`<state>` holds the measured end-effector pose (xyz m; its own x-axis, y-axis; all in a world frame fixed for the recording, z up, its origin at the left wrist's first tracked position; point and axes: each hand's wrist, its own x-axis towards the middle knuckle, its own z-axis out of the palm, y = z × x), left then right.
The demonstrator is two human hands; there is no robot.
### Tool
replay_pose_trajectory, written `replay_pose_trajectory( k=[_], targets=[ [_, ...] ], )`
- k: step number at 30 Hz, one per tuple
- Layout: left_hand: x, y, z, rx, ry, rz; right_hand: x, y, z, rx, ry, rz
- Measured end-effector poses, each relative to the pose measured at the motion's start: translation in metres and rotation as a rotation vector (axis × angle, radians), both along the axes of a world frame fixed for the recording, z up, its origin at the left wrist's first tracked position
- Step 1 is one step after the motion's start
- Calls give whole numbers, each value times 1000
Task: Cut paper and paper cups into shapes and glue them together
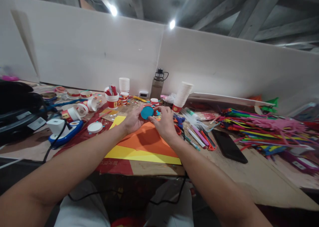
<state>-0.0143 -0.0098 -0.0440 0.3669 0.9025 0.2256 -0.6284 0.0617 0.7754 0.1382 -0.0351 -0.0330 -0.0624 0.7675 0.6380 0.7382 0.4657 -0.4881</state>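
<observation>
A round blue disc [147,113] is held up over the sheets, its flat face toward me. My left hand [134,119] grips it from the left side. The thumb of my right hand [164,123] touches its lower right edge, and that hand's other fingers curl near a small blue and red piece [157,111] just right of the disc; whether they grip it I cannot tell. Under both hands lie an orange sheet [147,142] and a yellow sheet [149,156]. A white round lid [95,127] rests left of my left hand.
Paper cup stacks [183,94] and a bottle [157,85] stand at the back. On the right are markers [200,135], a black phone [229,146] and colourful pipe cleaners [269,125]. A blue and white power strip [66,134] with a cable sits left.
</observation>
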Motion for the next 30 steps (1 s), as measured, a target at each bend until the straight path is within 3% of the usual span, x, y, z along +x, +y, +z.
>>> replay_pose_trajectory(
  k=[15,23,30],
  targets=[
    [4,0,-5,-105,-22,2,1,4,-1,0,119,94],
    [8,-2,-9,31,21,132,0,4,-3,-65,176,148],
    [8,-5,-6,117,31,168,-2,-1,2,-87,334,236]
  ],
)
